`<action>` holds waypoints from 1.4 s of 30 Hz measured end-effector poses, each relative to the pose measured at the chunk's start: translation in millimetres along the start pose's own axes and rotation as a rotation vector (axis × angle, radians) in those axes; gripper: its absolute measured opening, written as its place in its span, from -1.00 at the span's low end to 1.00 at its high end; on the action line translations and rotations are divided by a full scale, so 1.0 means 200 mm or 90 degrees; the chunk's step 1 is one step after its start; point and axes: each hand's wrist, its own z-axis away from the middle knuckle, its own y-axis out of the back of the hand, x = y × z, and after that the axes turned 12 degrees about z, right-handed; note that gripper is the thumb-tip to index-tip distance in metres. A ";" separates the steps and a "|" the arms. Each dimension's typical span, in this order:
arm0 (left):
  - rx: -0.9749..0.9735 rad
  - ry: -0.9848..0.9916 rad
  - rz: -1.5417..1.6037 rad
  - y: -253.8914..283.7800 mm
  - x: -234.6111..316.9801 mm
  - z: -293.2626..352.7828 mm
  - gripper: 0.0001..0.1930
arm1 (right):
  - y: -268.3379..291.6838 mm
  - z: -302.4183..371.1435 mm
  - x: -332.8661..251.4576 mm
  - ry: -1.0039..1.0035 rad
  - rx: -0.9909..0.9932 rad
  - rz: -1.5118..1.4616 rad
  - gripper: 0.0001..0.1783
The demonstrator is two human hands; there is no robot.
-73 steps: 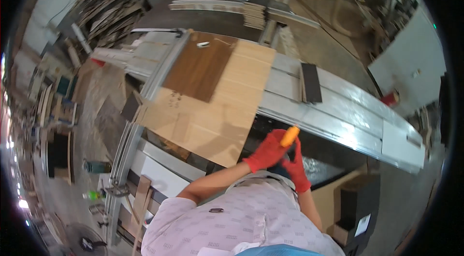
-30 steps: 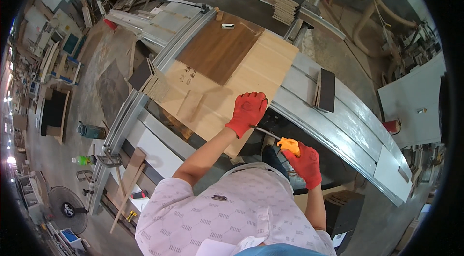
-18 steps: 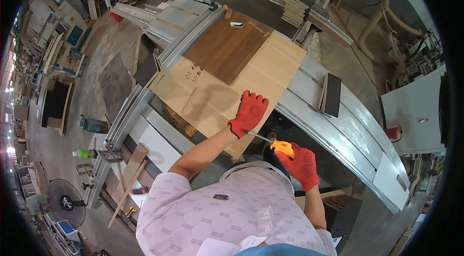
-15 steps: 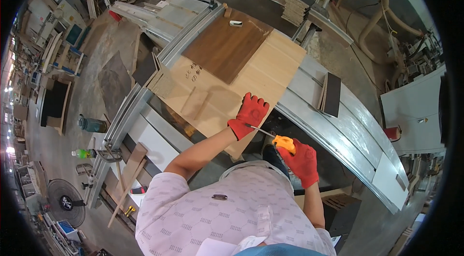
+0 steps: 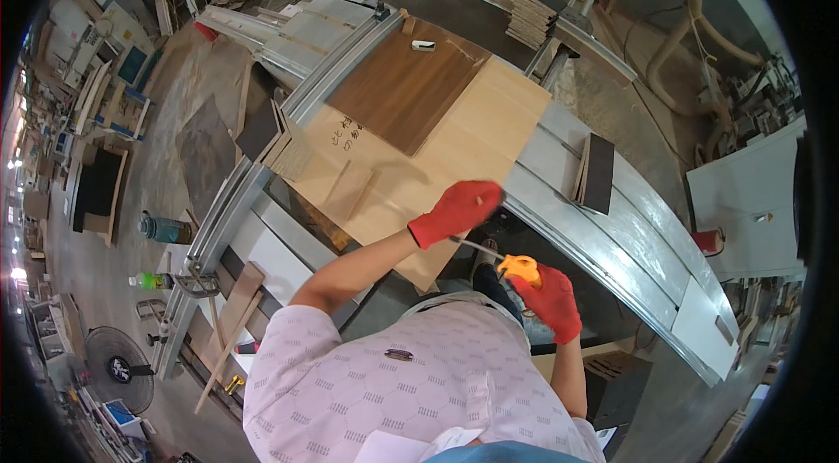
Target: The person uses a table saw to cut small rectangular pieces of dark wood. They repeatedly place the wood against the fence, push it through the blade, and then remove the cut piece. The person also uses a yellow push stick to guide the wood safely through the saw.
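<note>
My right hand (image 5: 552,301), in a red glove, is closed around the bulky yellow-orange handle of a screwdriver (image 5: 517,268). Its thin metal shaft points up and left, with the tip just below my left wrist. My left hand (image 5: 459,212), also red-gloved, is curled over the near right edge of a pale wooden board (image 5: 489,135). A small light spot shows at its fingers, which are slightly blurred, so what they hold cannot be made out. A brown wood-grain panel (image 5: 406,83) lies on the pale board, with a small white-and-black object (image 5: 423,46) on it.
A thin wooden strip (image 5: 363,192) lies on the pale board. Metal table rails (image 5: 612,245) run along the right, carrying dark board pieces (image 5: 596,173). At left are a stack of board offcuts (image 5: 284,144), a blue bottle (image 5: 166,227) and a standing fan (image 5: 120,367).
My left hand has gone from fingers spread on the board to curled, shifting slightly right. My right hand and the screwdriver have moved slightly down and right.
</note>
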 end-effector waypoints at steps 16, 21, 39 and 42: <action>0.382 0.156 1.151 0.05 0.11 0.01 -0.55 | 0.00 -0.02 -0.05 -0.004 -0.110 -0.001 -0.56; 0.245 0.144 1.128 0.06 0.18 0.04 -0.62 | -0.02 0.03 -0.06 0.012 -0.109 -0.057 -0.62; 0.320 0.187 0.943 -0.03 0.16 0.19 -0.67 | -0.09 0.35 0.52 -0.149 0.237 -0.881 -0.38; 0.100 0.171 1.037 0.00 0.08 0.23 -0.55 | 0.20 0.45 0.63 0.350 0.193 -0.878 -0.47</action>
